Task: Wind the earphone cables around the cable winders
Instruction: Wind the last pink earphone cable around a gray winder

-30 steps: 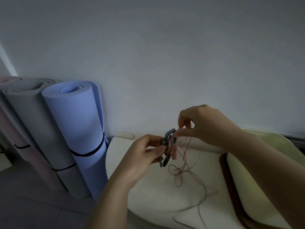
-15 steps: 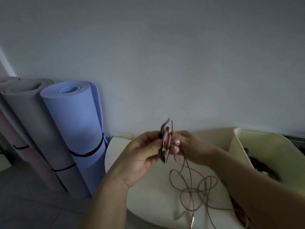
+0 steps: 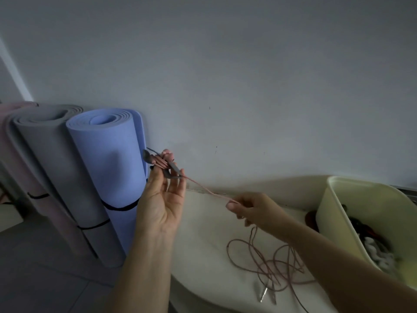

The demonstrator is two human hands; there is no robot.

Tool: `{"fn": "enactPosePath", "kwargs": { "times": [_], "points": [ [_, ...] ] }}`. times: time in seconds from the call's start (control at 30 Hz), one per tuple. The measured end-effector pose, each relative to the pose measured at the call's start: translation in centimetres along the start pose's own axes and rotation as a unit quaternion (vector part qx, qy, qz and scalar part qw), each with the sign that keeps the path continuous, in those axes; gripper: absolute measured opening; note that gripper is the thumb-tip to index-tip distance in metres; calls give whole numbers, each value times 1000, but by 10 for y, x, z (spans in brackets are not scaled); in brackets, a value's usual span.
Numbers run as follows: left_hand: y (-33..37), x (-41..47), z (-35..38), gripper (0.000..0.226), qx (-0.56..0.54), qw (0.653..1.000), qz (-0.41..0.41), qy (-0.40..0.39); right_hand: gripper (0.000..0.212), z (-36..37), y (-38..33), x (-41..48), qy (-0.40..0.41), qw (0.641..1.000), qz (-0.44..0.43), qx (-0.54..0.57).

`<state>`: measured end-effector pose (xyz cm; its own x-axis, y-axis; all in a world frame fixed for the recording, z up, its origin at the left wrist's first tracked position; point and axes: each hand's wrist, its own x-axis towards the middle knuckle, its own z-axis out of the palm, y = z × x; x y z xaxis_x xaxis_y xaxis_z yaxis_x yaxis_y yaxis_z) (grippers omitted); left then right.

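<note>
My left hand (image 3: 163, 199) is raised with its palm toward me and pinches a grey cable winder (image 3: 172, 170) at its fingertips, with a few pink turns wrapped on it. A pink earphone cable (image 3: 204, 188) runs taut from the winder down to my right hand (image 3: 252, 210), which pinches it between thumb and fingers. Below the right hand the rest of the cable lies in loose loops (image 3: 268, 265) on the white table (image 3: 203, 245), ending in a metal plug (image 3: 264, 294).
A cream plastic bin (image 3: 338, 206) with dark and white items inside stands at the right on the table. Rolled mats, one blue (image 3: 112, 168) and one grey (image 3: 49, 154), lean against the wall at the left. The floor is grey tile.
My hands have parted: the left carried the winder up and to the left, the right slid down the cable to the right, pulling a stretch of it taut. The view shifted too.
</note>
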<state>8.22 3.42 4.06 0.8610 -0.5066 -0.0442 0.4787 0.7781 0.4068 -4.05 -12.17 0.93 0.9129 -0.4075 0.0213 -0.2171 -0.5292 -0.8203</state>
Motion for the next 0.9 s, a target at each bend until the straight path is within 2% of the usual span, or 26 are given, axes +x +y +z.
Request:
{"fn": "enactPosePath", "kwargs": {
  "times": [0.03, 0.1, 0.17, 0.23, 0.3, 0.4, 0.43, 0.47, 0.5, 0.57, 0.67, 0.73, 0.8, 0.83, 0.9],
  "points": [
    [2, 1, -1, 26, 7, 1000, 14, 12, 17, -4, 4, 1, -4, 999, 22, 37],
    [6, 3, -4, 26, 16, 999, 38, 35, 38, -13, 9, 2, -24, 987, 69, 143],
    [11, 5, -7, 30, 12, 998, 51, 42, 53, -19, 13, 3, -5, 979, 107, 174],
    [12, 7, -8, 30, 15, 998, 54, 39, 45, -22, 17, 9, 30, 987, 137, 77],
    [8, 6, -7, 27, 38, 997, 56, 37, 34, -20, 19, 15, 30, 987, 156, -13],
    [-1, 2, -3, 22, 107, 992, 57, 21, 28, -11, 4, 22, 18, 984, 117, -130],
    [-3, 1, -2, 21, 124, 991, 54, 12, 22, -5, -5, 25, 25, 989, 90, -119],
    [-6, -1, 0, 21, 135, 990, 50, 4, 17, 0, -15, 26, 26, 996, 69, -57],
    [-8, -2, 1, 21, 146, 988, 47, -3, 23, 7, -28, 27, 11, 998, 57, 32],
    [-11, -3, 3, 22, 174, 983, 51, -22, 35, 18, -52, 28, -60, 974, 53, 210],
    [-12, -5, 4, 24, 214, 974, 62, -26, 37, 25, -69, 24, -146, 936, 72, 311],
    [-10, -4, 3, 24, 220, 973, 70, -8, 25, 24, -76, 19, -148, 952, 74, 259],
    [-6, -4, 2, 28, 237, 968, 83, 16, 21, 21, -80, 14, -110, 990, 42, 80],
    [-5, -5, 1, 27, 260, 961, 94, 17, 24, 19, -83, 11, -90, 996, 11, -20],
    [-5, -8, 1, 24, 318, 941, 116, 15, 27, 13, -92, 6, -65, 985, -53, -149]
  ]
}}
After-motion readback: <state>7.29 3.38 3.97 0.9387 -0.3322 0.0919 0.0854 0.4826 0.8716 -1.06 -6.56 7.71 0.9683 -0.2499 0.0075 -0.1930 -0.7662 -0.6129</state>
